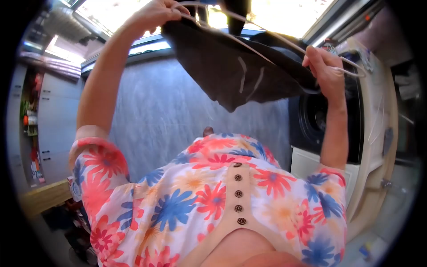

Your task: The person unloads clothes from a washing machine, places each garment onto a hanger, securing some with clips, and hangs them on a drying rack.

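Observation:
A dark garment [231,66] with pale marks on it hangs between my two raised hands, in front of the bright window. My left hand [158,14] is closed on its upper left edge, near a white hanger [249,43]. On the right, my right hand [326,69] pinches the garment's other end together with the white hanger, whose end sticks out past the fingers. The garment's lower edge droops to a point above the grey floor.
A black front-loading machine [307,120] stands at the right beside a pale counter [378,133]. White cabinets [60,115] and shelves with small items [31,120] line the left. A wooden edge [46,198] is at lower left. Grey floor [151,98] lies below.

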Tool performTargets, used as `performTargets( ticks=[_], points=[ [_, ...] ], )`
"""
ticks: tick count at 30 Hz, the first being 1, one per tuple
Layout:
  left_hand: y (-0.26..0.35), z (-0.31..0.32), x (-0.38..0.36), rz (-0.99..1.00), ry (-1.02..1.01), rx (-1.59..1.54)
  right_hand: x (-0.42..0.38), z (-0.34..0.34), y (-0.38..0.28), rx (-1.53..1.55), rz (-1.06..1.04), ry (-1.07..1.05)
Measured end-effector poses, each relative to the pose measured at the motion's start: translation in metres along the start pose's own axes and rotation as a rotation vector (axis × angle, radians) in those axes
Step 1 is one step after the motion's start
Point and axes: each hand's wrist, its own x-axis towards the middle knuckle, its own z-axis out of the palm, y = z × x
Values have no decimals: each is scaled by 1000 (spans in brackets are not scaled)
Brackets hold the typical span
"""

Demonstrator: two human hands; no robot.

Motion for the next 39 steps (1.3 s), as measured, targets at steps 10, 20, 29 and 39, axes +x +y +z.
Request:
performTargets(
  ticks=[10, 20, 29, 39],
  points=[
    [-48, -7, -22, -80, -24, -189, 41, 12, -54, -367, -154, -211],
    [-59, -9, -20, -7, 9, -222, 38, -9, -83, -415, -149, -195],
    [-53, 2, -18, 74, -84, -198, 20, -18, -91, -417, -84, -184],
    [-22, 13, -21, 361, -88, -1, 21, 9, -68, -374, -100, -241]
  ],
)
